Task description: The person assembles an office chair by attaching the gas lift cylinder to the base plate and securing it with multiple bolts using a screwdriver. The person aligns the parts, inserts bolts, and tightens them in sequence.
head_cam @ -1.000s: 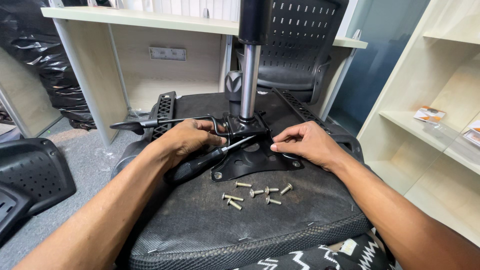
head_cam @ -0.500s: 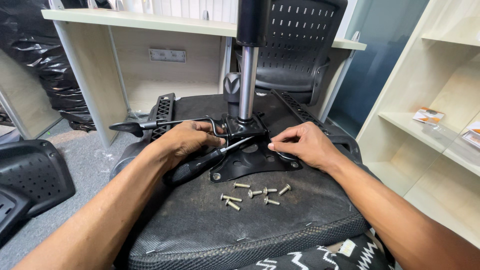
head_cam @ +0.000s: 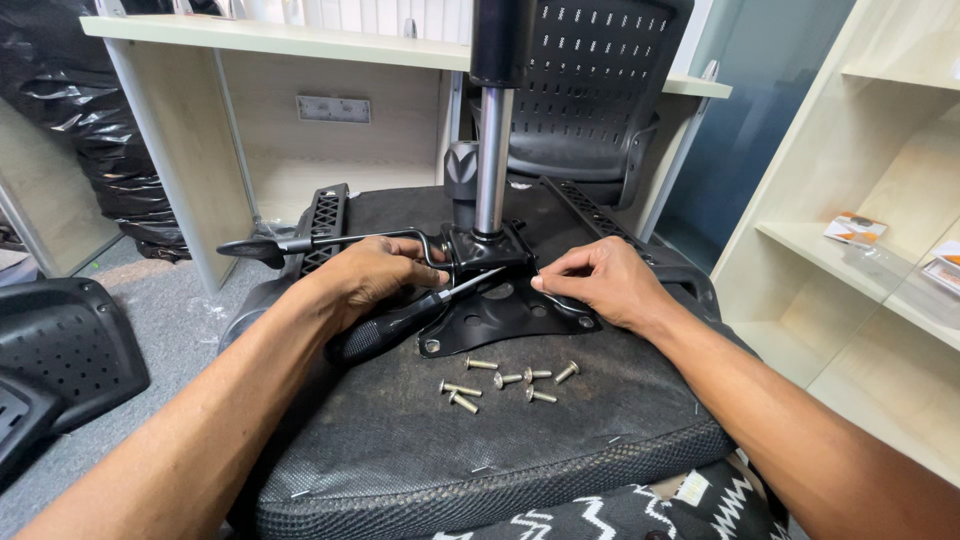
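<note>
**Colours and patterns observed**

Centre: black metal mounting plate (head_cam: 500, 310) on a dark grey, dusty seat underside (head_cam: 400, 440). Silver-beige bolts (head_cam: 505, 378) below the plate. Chrome gas cylinder (head_cam: 490, 160), upper centre. Black screwdriver (head_cam: 410, 318) with a silver shaft. Bottom: black-and-white zigzag fabric (head_cam: 620, 515). Right: pale wood shelving (head_cam: 880, 290).

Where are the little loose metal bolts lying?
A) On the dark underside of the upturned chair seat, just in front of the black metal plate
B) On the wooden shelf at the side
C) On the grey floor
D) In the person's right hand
A: the small silver metal bolts lie loose in a cluster on the dark fabric underside of the upturned chair seat, just in front of the black metal mounting plate, between the person's two arms.
</note>
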